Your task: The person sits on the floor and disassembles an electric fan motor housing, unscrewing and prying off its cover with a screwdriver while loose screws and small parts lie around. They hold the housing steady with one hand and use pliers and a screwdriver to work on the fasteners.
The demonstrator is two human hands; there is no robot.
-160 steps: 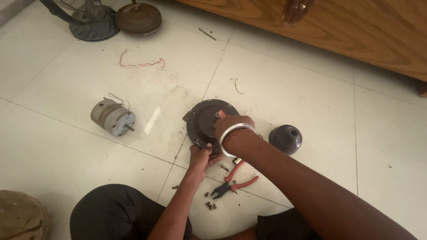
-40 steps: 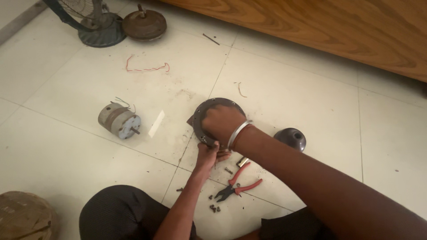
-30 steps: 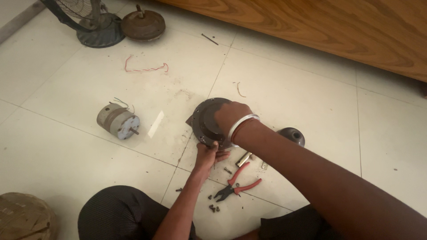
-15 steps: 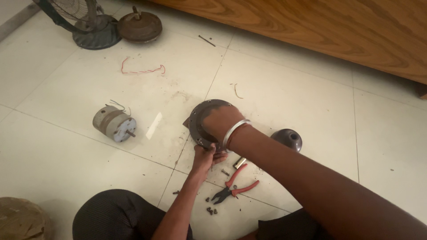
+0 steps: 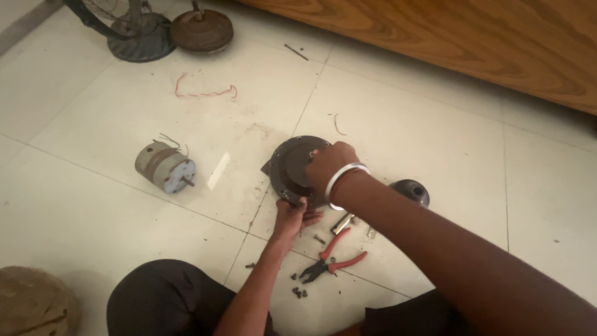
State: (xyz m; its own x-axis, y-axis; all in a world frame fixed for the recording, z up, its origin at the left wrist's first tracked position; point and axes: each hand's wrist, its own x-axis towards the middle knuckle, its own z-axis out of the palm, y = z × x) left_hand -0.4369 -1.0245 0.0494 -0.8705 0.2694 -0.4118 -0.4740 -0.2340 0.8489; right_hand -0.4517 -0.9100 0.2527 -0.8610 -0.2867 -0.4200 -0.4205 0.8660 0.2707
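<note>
Two hands meet on the round dark motor housing (image 5: 293,169), which lies flat on the tiled floor (image 5: 410,130) — the landmark for everything else here. The left hand (image 5: 292,214) grips its near rim from below, fingers curled up against the edge; the right hand (image 5: 328,169), a pale bangle (image 5: 341,180) at the wrist, is closed down on its top right side, though what the fingertips pinch there cannot be told. Just below the housing lie red-handled pliers (image 5: 329,261) and a few loose screws (image 5: 299,291). To its right sits a small dark dome cap (image 5: 411,190); well to its left, a grey cylindrical motor (image 5: 165,167) with wire ends — and further up-left, a fan base (image 5: 140,37).
</note>
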